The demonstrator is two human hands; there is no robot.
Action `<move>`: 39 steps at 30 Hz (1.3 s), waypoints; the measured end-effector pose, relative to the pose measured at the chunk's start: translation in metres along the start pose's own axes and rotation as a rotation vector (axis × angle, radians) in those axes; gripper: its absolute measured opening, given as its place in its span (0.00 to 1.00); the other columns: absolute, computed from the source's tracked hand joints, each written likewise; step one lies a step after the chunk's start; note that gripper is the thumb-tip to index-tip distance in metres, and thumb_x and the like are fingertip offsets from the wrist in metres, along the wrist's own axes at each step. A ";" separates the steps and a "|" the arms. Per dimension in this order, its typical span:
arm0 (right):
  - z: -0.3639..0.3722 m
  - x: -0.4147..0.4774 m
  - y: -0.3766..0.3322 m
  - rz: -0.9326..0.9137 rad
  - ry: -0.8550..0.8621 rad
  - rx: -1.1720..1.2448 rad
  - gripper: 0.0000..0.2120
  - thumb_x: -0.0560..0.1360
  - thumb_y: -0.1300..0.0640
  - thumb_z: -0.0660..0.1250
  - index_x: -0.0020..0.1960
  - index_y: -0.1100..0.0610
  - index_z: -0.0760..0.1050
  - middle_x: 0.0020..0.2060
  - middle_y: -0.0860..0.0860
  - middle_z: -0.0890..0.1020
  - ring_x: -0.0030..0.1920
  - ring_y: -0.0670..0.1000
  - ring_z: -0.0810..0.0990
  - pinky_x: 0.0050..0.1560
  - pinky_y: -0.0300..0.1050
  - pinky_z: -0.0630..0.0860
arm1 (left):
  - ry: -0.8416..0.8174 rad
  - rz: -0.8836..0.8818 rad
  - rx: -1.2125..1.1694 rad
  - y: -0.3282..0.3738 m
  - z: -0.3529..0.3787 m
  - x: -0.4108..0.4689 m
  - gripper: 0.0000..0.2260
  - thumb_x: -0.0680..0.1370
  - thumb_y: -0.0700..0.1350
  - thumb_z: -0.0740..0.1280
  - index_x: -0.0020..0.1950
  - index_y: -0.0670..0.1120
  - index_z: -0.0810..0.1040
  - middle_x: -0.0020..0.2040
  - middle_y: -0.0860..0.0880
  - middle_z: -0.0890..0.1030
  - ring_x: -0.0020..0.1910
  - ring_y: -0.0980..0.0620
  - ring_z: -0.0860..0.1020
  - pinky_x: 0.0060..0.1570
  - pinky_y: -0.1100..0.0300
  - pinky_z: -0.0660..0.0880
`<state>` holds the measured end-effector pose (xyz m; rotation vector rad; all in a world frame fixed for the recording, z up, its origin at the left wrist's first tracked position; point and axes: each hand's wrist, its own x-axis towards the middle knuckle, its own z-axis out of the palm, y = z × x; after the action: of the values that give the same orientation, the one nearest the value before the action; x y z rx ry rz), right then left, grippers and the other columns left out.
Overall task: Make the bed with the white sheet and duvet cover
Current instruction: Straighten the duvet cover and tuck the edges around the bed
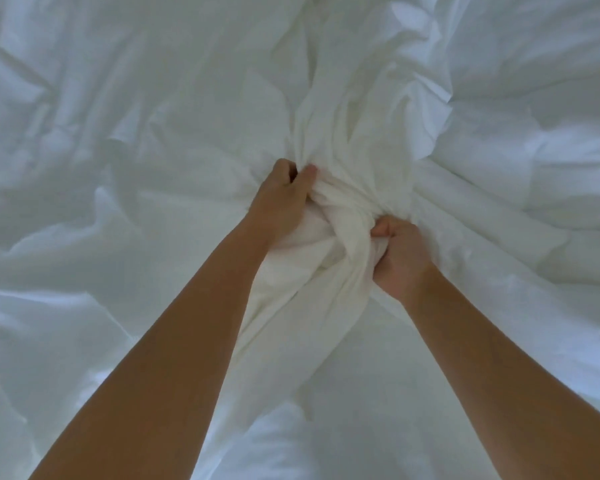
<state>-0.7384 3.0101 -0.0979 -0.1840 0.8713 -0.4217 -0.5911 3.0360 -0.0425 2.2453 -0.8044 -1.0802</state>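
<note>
Both hands, left hand (284, 199) and right hand (399, 251), are each clenching a grip on bunched white cotton fabric (343, 188). Spreading it flat over the bed probably comes next.

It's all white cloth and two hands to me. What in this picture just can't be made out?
- Head view: most fingers of the left hand and right hand are buried in the bunched cloth they grip.
- Head view: whether that cloth is sheet or duvet cover; every fold is plain white and no seam shows.
- Head view: where the bedding ends; it runs past every edge of the frame.
</note>
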 end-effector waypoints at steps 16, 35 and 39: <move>-0.012 0.008 0.002 -0.021 0.074 -0.506 0.09 0.73 0.55 0.69 0.54 0.49 0.77 0.51 0.48 0.83 0.55 0.51 0.80 0.57 0.48 0.75 | 0.165 0.262 1.103 -0.066 0.003 -0.035 0.22 0.74 0.53 0.64 0.63 0.42 0.67 0.53 0.44 0.73 0.50 0.44 0.75 0.39 0.55 0.65; -0.080 -0.176 -0.066 -0.253 0.489 -0.598 0.20 0.76 0.47 0.64 0.62 0.58 0.74 0.47 0.47 0.83 0.45 0.47 0.82 0.50 0.48 0.79 | -0.103 -0.190 0.416 -0.118 -0.075 -0.159 0.10 0.70 0.40 0.72 0.51 0.43 0.81 0.45 0.43 0.83 0.41 0.45 0.80 0.37 0.58 0.73; -0.097 -0.171 -0.052 -0.298 0.632 -0.608 0.17 0.74 0.43 0.67 0.47 0.58 0.78 0.35 0.46 0.79 0.33 0.44 0.77 0.33 0.38 0.74 | -0.006 -0.095 0.832 -0.094 -0.031 -0.164 0.23 0.72 0.46 0.67 0.67 0.46 0.70 0.61 0.43 0.75 0.60 0.41 0.73 0.55 0.51 0.70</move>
<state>-0.9255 3.0377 -0.0226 -0.7767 1.5947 -0.4898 -0.6215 3.2215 -0.0051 2.9715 -1.3427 -0.8790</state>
